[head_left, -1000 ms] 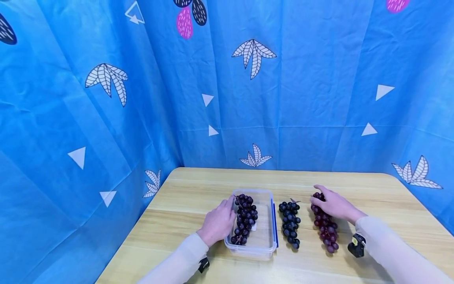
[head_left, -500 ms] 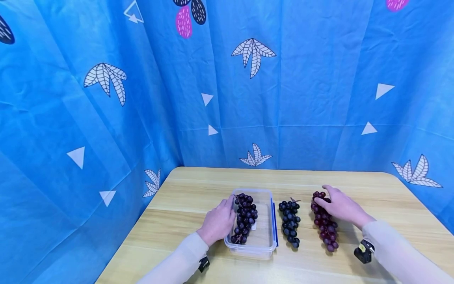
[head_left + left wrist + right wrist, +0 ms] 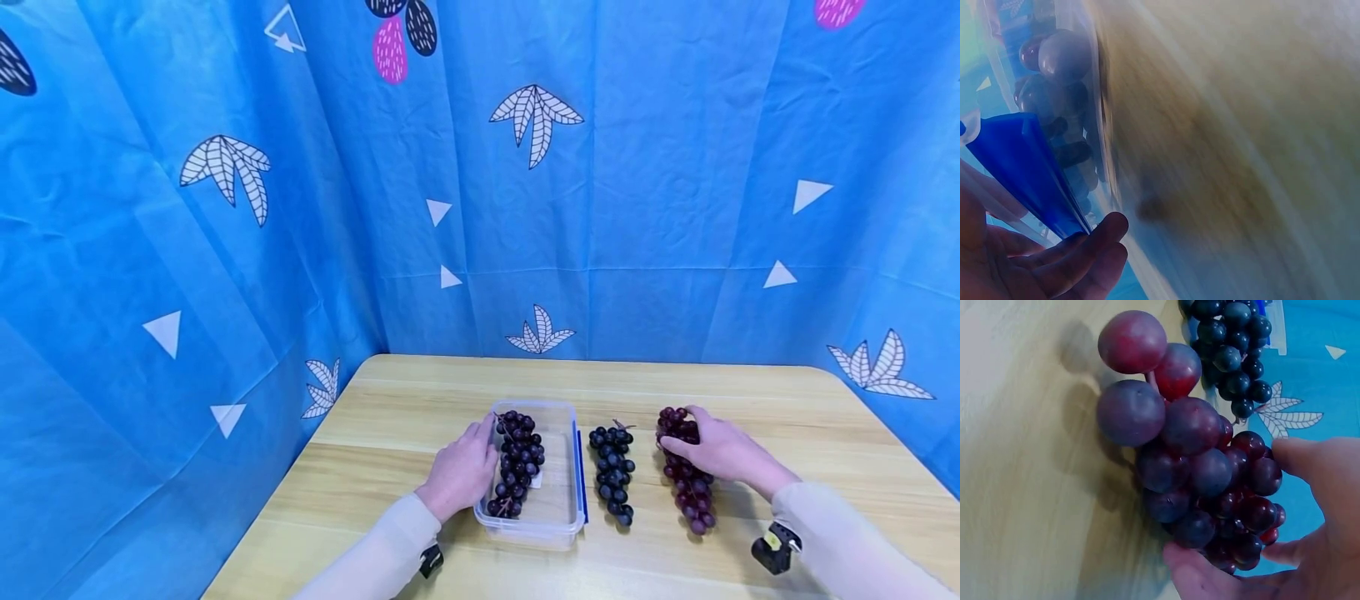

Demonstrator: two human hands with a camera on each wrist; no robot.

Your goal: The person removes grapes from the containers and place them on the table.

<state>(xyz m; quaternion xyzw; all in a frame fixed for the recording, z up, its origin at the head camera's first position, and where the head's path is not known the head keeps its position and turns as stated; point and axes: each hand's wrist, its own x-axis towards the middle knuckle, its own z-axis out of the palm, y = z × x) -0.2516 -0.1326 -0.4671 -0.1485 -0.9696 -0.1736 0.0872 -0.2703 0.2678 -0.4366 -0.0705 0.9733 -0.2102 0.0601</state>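
At lower right of the head view, a red grape bunch (image 3: 688,486) on the wooden table (image 3: 435,383), right under the right hand (image 3: 723,450), with thumb and fingers curved round opposite sides of its far end. In the right wrist view, same bunch at centre, thumb to the right, fingertip at bottom centre. At lower centre of the head view, the left hand (image 3: 459,471) on the left wall of a clear container (image 3: 531,528), fingers bent at a blue clip (image 3: 1029,169) in the left wrist view's lower left. Inside, beside those fingers, a dark purple bunch (image 3: 519,458). Between container and red grapes, a black bunch (image 3: 613,475), apart from both hands.
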